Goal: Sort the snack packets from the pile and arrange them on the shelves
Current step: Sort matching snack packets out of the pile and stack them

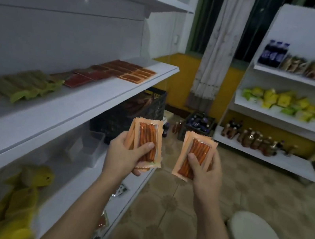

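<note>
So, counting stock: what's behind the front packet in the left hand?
Edges of more orange packets show left of and below the front packet. It and the left hand cover their number and contents.

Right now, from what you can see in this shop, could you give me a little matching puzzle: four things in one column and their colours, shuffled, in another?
Things
1. held packets, gripped by the left hand and the right hand
2. stool at lower right
3. crate beyond the hands
4. far packets on the middle shelf of the far rack

Colours
A. black
B. yellow and green
C. orange
D. white

Pairs: 1-C, 2-D, 3-A, 4-B
</note>
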Available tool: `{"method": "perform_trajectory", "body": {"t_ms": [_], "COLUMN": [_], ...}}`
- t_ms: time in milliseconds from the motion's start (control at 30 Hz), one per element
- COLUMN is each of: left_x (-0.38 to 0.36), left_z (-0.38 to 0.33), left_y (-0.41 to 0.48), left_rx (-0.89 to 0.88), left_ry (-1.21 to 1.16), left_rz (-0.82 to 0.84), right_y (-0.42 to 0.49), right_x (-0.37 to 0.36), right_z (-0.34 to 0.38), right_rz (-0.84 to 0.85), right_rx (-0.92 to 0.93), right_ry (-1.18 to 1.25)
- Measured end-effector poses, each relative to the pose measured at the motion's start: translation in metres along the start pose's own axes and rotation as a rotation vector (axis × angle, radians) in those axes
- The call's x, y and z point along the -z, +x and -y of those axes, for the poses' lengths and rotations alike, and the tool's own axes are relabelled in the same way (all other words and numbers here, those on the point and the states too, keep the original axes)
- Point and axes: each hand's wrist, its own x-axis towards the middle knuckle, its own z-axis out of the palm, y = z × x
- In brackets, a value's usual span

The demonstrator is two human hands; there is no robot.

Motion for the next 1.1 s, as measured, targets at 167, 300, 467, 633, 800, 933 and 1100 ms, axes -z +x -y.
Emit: {"method": "perform_trajectory", "body": {"t_ms": [167, 300, 467, 633, 800, 933, 1100], "left_x": [-0.027, -0.043, -0.056, -0.068, -0.090, -0.121, -0.173], "left_z": [0.016, 0.023, 0.031, 0.039, 0.044, 0.049, 0.052], "left_y": [0.060, 0.120, 0.192, 0.242, 0.285, 0.316, 0.357], "left_rx": [0.026, 0.054, 0.072, 0.083, 0.064, 0.054, 0.043], "left_ry": [-0.027, -0.078, -0.072, -0.067, -0.041, -0.006, -0.012], "left_rz": [0.061, 0.080, 0.094, 0.114, 0.095, 0.065, -0.001], "right_y": [0.046, 0.096, 0.165, 0.210, 0.257, 0.304, 0.379], "right_x": [-0.003, -0.019, -0.051, -0.071, -0.067, -0.057, -0.042], "right_z": [-0.013, -0.016, -0.025, -0.043, -0.061, -0.074, -0.089], "right_rz": [-0.047, -0.068, -0.094, -0.071, -0.074, -0.029, 0.067], "right_rx": [-0.008, -0.021, 0.004, 0.005, -0.035, -0.050, -0.089], "right_ry": [-0.026, -0.055, -0.074, -0.065, -0.044, -0.022, 0.025]}}
